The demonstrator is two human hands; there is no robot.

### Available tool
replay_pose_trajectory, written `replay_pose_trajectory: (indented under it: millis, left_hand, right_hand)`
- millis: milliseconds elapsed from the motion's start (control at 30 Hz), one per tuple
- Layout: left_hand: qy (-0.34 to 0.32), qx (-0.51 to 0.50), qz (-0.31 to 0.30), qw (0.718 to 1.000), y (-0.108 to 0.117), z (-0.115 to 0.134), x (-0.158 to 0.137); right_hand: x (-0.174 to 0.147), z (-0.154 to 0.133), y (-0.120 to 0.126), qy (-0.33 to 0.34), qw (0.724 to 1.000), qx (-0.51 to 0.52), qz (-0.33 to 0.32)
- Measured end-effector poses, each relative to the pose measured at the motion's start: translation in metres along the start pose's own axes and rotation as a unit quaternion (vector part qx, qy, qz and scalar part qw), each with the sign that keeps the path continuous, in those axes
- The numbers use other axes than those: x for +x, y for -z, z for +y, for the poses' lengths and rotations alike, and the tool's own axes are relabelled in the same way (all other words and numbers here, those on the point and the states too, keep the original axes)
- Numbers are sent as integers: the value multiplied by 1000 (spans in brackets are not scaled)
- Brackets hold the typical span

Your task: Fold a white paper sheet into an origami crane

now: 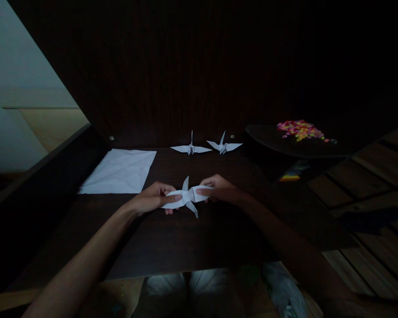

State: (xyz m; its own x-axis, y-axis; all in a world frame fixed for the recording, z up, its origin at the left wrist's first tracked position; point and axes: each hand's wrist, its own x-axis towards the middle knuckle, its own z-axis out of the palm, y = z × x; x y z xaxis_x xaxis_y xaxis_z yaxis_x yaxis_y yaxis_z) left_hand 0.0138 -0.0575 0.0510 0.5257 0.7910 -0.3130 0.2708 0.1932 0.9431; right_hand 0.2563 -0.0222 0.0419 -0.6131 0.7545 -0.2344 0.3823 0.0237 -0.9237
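Observation:
Between my two hands is a white paper crane (188,197), held just above the dark tabletop with its wings spread sideways. My left hand (155,198) pinches the left wing, thumb on top and fingers beneath. The right wing is gripped the same way by my right hand (218,189). One narrow point of the crane sticks up away from me, the other down toward me. Two more folded paper cranes, one (191,149) on the left and one (223,146) on the right, stand at the back of the table with wings out.
A creased white paper sheet (119,171) lies at the left of the dark table (185,247). On a rounded shelf (268,140) at the right sits a pile of small colourful pieces (301,130). A dark panel (172,70) rises behind; a raised side board (40,176) borders the left.

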Motion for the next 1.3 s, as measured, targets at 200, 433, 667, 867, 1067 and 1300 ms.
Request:
replay_pose_trajectory:
  millis: [200, 433, 667, 867, 1067, 1300]
  left_hand:
    - [61, -4, 40, 997, -1, -6, 7]
    - [63, -12, 68, 996, 5, -12, 8]
    - [62, 6, 100, 993, 12, -16, 10]
    - [72, 23, 151, 986, 15, -19, 12]
    - [57, 23, 160, 985, 16, -22, 14]
    - [28, -57, 203, 977, 21, -24, 19]
  right_hand:
    - [7, 10, 0, -30, 998, 26, 51]
    - [9, 17, 6, -26, 996, 79, 1]
    - [15, 25, 10, -58, 994, 85, 39]
    - [15, 24, 16, -48, 994, 53, 86]
    - [17, 27, 19, -32, 989, 36, 138]
    - [21, 34, 24, -14, 980, 149, 130]
